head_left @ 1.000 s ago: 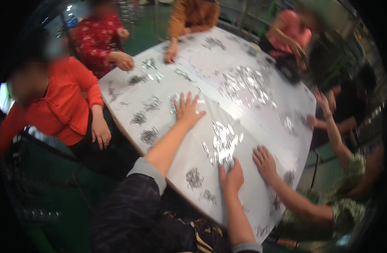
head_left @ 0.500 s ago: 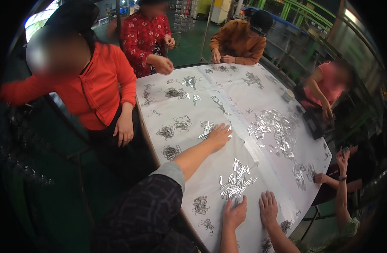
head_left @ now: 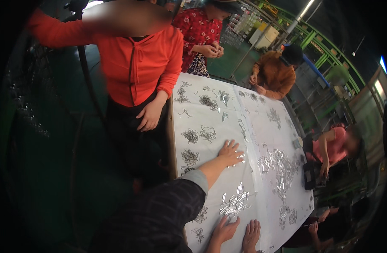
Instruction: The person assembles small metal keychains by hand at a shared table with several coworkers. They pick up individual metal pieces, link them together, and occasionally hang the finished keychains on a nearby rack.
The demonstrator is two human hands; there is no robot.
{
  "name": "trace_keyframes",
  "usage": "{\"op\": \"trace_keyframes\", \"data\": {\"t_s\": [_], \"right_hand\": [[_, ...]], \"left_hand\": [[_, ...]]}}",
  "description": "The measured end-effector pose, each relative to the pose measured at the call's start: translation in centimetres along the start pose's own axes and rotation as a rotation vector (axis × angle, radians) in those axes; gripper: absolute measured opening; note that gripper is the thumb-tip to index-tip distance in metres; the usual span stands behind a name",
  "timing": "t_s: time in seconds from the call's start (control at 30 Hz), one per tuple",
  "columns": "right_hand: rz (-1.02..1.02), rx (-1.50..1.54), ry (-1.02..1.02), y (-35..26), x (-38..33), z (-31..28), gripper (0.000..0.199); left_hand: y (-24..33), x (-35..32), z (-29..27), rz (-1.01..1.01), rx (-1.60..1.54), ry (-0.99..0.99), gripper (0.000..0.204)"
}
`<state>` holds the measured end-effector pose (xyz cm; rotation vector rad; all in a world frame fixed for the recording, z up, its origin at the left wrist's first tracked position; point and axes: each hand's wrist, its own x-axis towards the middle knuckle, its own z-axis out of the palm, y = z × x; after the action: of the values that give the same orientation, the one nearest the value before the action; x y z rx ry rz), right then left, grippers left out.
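My left hand, at the end of a dark patterned sleeve with a grey cuff, lies flat on the white-covered table. Its fingers are spread over several small shiny metal pieces that show at its edge. Closer to me, my right hand rests beside a loose pile of shiny oblong metal pieces, thumb and fingers apart, nothing seen in its grasp. Right of it, another person's hand lies flat on the cover. Dark bent wire pieces sit in tangled heaps along the left side.
A larger spread of shiny pieces covers the table's right half. A small tub and a black bin stand at the right edge. Several people surround the table; one in an orange jacket stands close at the left.
My view has tilted, shifting the scene clockwise. Both my hands stay at about the same spots on the table. The person in the red patterned shirt has brought their hands together.
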<state>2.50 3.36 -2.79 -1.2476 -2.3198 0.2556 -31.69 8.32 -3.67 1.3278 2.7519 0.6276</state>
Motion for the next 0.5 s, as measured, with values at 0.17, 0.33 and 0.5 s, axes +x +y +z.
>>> {"op": "trace_keyframes", "data": {"t_s": [0.17, 0.33, 0.5], "right_hand": [[0.084, -0.02, -0.09, 0.3, 0.0, 0.1, 0.083], [-0.002, -0.052, -0.087, 0.2, 0.0, -0.2, 0.103], [0.039, -0.265, -0.098, 0.0, 3.4, 1.9, 0.13]], "left_hand": [[0.3, -0.9, 2.6, 0.204, -0.042, 0.01, 0.047], [1.4, -3.2, 4.2, 0.36, -0.111, -0.028, 0.044], [3.1, -7.5, 3.1, 0.349, -0.418, 0.014, 0.053]]}}
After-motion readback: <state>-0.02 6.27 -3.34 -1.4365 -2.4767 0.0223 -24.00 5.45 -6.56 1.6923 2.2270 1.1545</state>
